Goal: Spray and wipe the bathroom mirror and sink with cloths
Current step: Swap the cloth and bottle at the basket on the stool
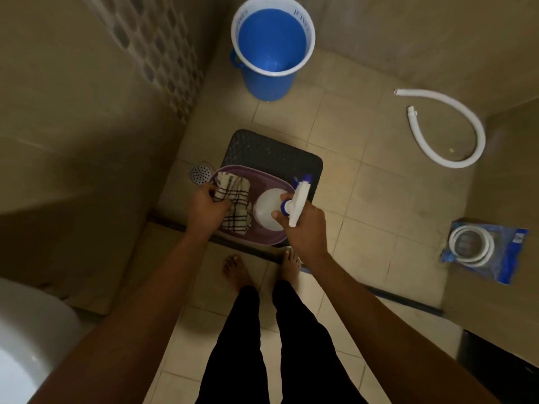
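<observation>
both hands reach down into a shallow purple oval plastic basket (277, 239) sitting on a dark rubber mat (271, 153) at the frame's centre. left hand (205, 207), at about 9 o'clock of the basket, has its fingers curled around the edge of a cream cloth with dark checked lines (236, 204), which lies bunched in the basket's left half. right hand (303, 225), at about 4 o'clock of the basket, grips the neck of a white plastic spray bottle with a blue and white trigger head (268, 209); the bottle stands in the basket's right half, just beside the cloth, its nozzle pointing toward 12 o'clock. a round metal floor drain (200, 172) sits at 10 o'clock of the basket. a blue plastic bucket with a white rim (271, 80) stands at 12 o'clock, well apart. a curved white corrugated hose (469, 123) lies at 2 o'clock on the beige tiled floor (364, 199), and a coiled white hose in a blue packet (481, 249) rests at 3 o'clock.
</observation>
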Motion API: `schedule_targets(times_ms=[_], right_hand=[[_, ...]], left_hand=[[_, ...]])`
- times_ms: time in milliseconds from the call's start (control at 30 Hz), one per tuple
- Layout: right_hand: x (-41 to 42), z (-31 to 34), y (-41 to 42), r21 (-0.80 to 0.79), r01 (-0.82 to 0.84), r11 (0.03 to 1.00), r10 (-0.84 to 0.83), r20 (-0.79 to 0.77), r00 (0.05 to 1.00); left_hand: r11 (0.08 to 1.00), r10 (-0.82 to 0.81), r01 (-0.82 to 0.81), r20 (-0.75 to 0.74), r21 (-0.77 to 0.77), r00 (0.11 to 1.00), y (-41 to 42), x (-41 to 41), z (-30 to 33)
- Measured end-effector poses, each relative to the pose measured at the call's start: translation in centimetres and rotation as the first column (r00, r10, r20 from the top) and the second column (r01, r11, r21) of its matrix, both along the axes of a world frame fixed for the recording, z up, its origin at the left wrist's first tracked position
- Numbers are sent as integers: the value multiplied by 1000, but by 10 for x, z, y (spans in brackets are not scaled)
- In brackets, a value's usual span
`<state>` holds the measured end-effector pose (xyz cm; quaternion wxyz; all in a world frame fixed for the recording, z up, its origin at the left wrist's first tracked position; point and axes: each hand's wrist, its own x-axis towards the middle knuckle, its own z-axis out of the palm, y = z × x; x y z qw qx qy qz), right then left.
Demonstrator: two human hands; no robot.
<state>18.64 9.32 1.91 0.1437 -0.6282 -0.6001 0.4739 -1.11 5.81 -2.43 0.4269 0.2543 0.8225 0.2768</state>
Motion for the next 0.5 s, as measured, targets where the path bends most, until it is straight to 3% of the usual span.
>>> schedule_targets(times_ms=[500], right_hand=[[-29,-58,-2,-82,-31,996,43,141,989]], left_hand=[[998,53,-53,10,-43,999,-16,-10,-13]])
